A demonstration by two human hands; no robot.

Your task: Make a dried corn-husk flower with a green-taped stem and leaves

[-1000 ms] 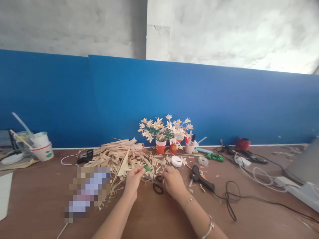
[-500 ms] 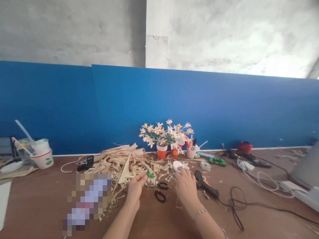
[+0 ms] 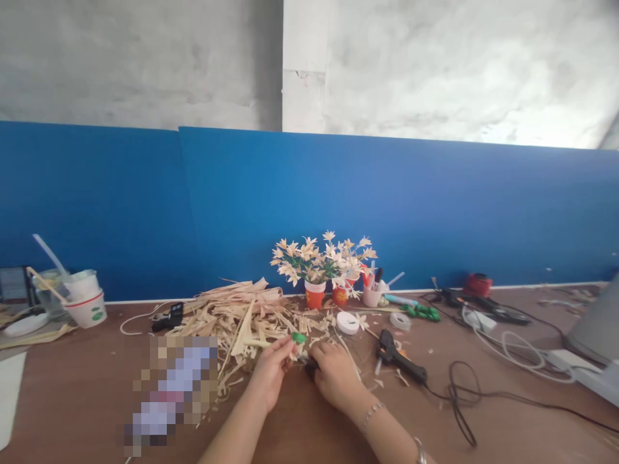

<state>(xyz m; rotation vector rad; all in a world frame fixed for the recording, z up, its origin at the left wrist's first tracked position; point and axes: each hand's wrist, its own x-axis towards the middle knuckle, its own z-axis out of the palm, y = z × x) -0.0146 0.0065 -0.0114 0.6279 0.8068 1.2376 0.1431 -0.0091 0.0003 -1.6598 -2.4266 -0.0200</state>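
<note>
My left hand (image 3: 273,370) pinches a small green piece (image 3: 298,338), which sticks up above its fingertips. Just to the right, my right hand (image 3: 336,377) is closed on black-handled scissors (image 3: 311,367), mostly covered by the fingers. Pale dried husk strips (image 3: 246,316) are heaped behind and left of my left hand. A white round tape roll (image 3: 347,323) lies behind my right hand, and a black glue gun (image 3: 399,357) rests to its right.
Pale flowers stand in a red cup (image 3: 314,295) at the back, beside a pen cup (image 3: 372,296). Green tape (image 3: 423,312) and a clear roll (image 3: 400,321) lie farther right. Black and white cables run across the right side. A white cup (image 3: 87,309) stands far left.
My right hand has moved left and down from beside the white roll, and has taken hold of the scissors. My left hand has shifted slightly right with the green piece.
</note>
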